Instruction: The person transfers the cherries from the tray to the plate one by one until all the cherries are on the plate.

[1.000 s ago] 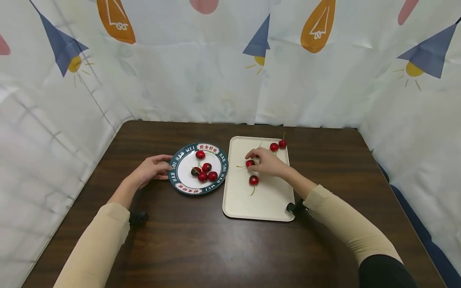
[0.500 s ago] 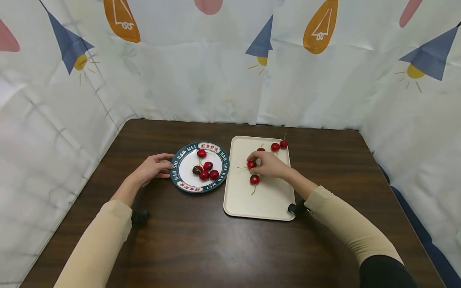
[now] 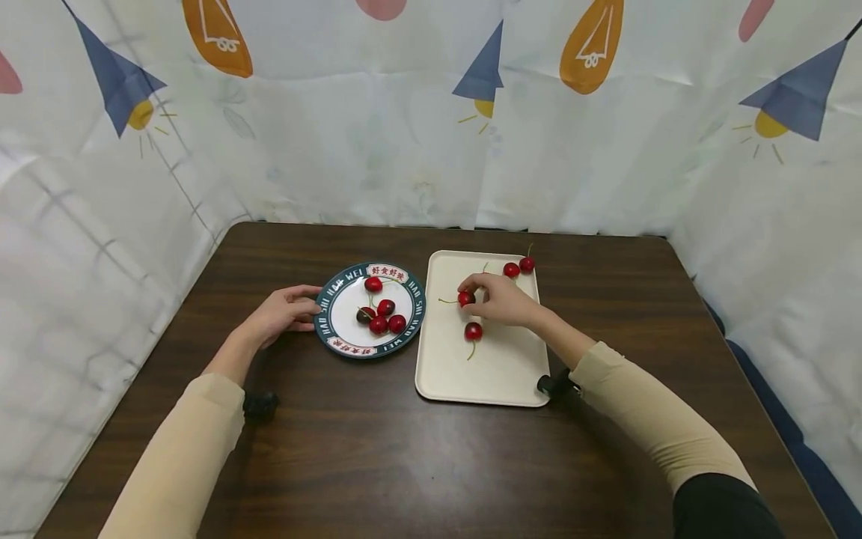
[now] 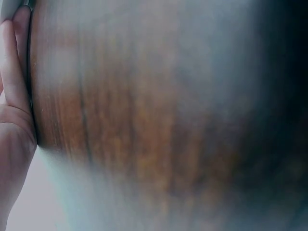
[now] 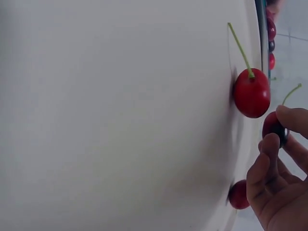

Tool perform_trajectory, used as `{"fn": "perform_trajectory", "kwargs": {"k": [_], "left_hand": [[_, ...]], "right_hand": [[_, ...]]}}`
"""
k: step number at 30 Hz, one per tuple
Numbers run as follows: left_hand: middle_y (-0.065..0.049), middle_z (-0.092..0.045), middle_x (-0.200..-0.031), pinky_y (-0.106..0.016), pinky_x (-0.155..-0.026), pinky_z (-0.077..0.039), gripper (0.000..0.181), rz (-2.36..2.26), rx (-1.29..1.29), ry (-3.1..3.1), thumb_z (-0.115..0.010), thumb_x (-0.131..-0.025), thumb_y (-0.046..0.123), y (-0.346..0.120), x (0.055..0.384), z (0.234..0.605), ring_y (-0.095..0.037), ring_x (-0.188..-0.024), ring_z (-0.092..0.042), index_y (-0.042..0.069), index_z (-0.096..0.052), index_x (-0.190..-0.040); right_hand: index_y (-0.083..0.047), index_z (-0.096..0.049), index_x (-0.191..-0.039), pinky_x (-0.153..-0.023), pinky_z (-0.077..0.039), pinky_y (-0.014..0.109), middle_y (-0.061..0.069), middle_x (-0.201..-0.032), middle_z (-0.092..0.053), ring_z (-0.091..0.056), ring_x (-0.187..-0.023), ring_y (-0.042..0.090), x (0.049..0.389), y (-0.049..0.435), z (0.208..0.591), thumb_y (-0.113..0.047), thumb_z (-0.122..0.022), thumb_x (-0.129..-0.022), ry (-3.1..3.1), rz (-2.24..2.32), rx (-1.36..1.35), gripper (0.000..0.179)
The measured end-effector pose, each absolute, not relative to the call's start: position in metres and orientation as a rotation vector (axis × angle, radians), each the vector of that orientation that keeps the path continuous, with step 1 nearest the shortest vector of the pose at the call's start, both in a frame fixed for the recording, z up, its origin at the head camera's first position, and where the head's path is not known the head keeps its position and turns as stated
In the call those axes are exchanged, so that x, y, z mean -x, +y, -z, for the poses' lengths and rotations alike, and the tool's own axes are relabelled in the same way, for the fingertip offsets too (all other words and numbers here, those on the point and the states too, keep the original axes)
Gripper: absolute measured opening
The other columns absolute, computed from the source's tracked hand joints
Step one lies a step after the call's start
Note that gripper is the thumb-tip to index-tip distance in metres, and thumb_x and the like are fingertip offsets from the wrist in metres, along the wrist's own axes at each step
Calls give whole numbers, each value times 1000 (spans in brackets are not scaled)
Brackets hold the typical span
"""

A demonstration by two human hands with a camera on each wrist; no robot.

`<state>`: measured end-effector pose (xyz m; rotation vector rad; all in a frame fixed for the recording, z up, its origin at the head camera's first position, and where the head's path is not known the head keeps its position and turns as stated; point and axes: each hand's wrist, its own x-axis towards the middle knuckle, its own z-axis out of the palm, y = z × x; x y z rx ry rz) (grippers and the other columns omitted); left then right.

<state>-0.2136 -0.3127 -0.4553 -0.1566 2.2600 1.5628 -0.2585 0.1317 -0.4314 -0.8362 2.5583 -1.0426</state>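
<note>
My right hand (image 3: 501, 301) pinches a dark red cherry (image 5: 273, 126) between thumb and fingertips, its green stem sticking out. This is close over the cream rectangular tray (image 3: 444, 374). Nearer me on the tray lies another stemmed cherry (image 3: 474, 331), large in the right wrist view. At the left rim of a round plate (image 3: 325, 329) with a dark teal lettered border is my left hand (image 3: 283, 314), thumb at the edge and fingers along its side. Several cherries (image 3: 378, 325) rest in the plate's white middle. The left wrist view catches only that hand's edge beside blurred wood.
Two cherries (image 3: 511, 269) sit at the tray's far right corner, one by the rim. A stem shows behind my right hand, its cherry hidden. Plate and tray stand side by side on a dark brown table (image 3: 377, 457), with a patterned white curtain (image 3: 377, 150) behind.
The right fingers have drawn in round the cherry on the tray, and it sits slightly higher in view. My left hand keeps its place at the plate. The head view has shifted a little.
</note>
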Motion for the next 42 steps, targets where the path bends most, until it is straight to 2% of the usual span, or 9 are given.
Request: {"fn": "perform_trajectory", "kwargs": {"k": [9,16,30,42], "left_hand": [[-24,-48,-138,-28,-85,-59,62,-1573,171,2257,-65,-102,22,-313,213,454,-20,-97,-64,6,-40,-157],[-24,-48,-138,-28,-86,-59,61,-1582,164,2258,-64,-103,22,-313,212,456,-20,-98,-64,6,-40,-157],[-24,-50,-133,-29,-85,-60,60,-1571,158,2287,-63,-102,22,-312,212,458,-19,-97,-65,4,-41,-155],[-22,-53,-131,-29,-84,-60,61,-1595,134,2282,-64,-102,21,-312,212,459,-15,-94,-66,2,-40,-155]], "right_hand": [[-9,-68,-124,-65,-50,32,6,-113,-67,-57,-68,21,256,114,426,-18,-77,-92,2510,1079,865,35],[-10,-68,-125,-60,-50,32,5,-114,-67,-58,-68,21,251,97,423,-20,-78,-92,2464,1085,879,36],[-8,-69,-127,-66,-50,29,3,-111,-68,-57,-74,18,246,72,419,-20,-77,-92,2447,1039,1021,38],[-8,-68,-124,-70,-51,28,3,-111,-68,-59,-73,16,245,59,423,-19,-77,-93,2404,1031,1086,35]]}}
